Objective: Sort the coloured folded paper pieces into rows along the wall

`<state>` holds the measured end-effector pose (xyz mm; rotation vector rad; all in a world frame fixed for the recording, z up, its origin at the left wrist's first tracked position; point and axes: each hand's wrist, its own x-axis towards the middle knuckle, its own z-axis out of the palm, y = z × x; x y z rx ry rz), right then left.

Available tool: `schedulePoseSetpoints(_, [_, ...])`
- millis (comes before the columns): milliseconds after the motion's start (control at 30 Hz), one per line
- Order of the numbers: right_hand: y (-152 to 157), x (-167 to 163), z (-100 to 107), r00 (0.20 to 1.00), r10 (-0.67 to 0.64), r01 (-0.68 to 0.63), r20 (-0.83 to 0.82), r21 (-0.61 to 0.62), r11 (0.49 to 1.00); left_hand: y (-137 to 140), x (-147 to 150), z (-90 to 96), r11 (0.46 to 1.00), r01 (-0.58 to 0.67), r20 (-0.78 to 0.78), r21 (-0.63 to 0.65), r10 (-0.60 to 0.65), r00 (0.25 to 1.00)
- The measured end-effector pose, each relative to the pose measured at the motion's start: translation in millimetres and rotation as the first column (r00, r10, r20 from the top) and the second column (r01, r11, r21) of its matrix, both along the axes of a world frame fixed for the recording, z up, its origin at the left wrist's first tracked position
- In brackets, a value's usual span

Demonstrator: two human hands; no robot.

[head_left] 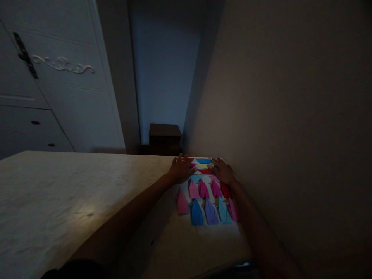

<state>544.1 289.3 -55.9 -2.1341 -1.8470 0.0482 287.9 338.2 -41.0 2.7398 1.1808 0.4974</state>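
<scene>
Small folded pieces with pointed tops, in pink, blue, purple, red and yellow, lie in rows on the pale tabletop; whether they are paper or cloth I cannot tell. My left hand rests at the left side of the far rows, fingers spread, touching a red and a pink piece. Across from it, my right hand lies over the right side of those rows with its fingers apart, partly covering the pieces below. Nearest to me are a blue piece, a purple piece and a pink piece.
The table stretches far to the left. A brown wall runs close along its right side. Beyond the far edge stands a small dark cabinet. White wardrobe doors are at the left. The light is dim.
</scene>
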Motion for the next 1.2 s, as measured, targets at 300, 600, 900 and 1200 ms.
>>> schedulePoseSetpoints(300, [-5.7, -2.1, -10.3, 0.995, 0.096, -0.097, 0.026, 0.034, 0.995, -0.1, 20.5, -3.3, 0.988, 0.145, -0.098, 0.044, -0.141, 0.985])
schedulePoseSetpoints(600, [-12.8, -11.2, -5.0, 0.973, 0.224, -0.218, -0.06, 0.088, 0.972, -23.2, -16.3, 1.9, 0.981, 0.191, -0.055, -0.027, -0.192, 0.98])
schedulePoseSetpoints(900, [-18.8, -18.8, 13.4, 0.935, 0.314, -0.296, -0.163, 0.125, 0.947, -46.5, -72.3, 9.8, 0.984, 0.177, -0.079, 0.023, -0.174, 0.981])
schedulePoseSetpoints(1200, [-16.5, -21.4, 18.5, 0.948, 0.293, -0.259, -0.128, 0.232, 0.938, -83.4, -116.2, 17.2, 0.992, -0.114, -0.171, 0.055, 0.122, 0.978])
